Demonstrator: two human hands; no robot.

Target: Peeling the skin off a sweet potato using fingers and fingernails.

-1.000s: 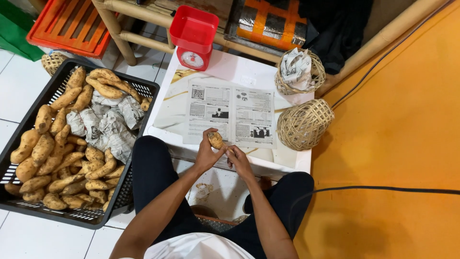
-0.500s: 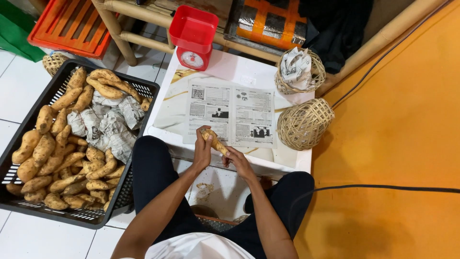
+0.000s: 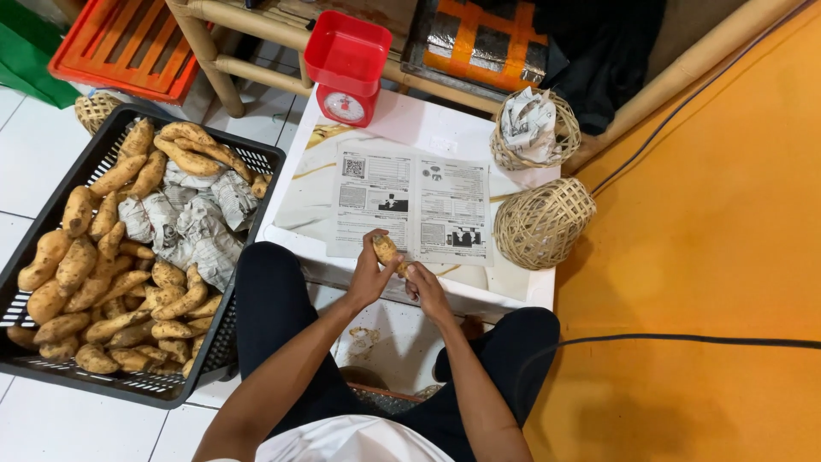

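Head view: you sit at a low white table (image 3: 530,287), both hands meeting over its near edge.
Grip: your left hand (image 3: 369,278) and right hand (image 3: 425,287) each clench one end of a single sweet potato (image 3: 386,250); neither palm is free.
Potato position: just over the near edge of the newspaper sheet (image 3: 410,201), not yet laid on it.
Done, judged: grey paper bundles (image 3: 192,224) already lie in the black crate (image 3: 248,162); one basket (image 3: 532,130) holds a paper-wrapped lump.
Left, judged: many bare potatoes (image 3: 94,282) fill the crate; the second basket (image 3: 544,224) lies on its side and its contents are hidden.
Unused: red scale (image 3: 346,68) at the far edge, its pan bare.
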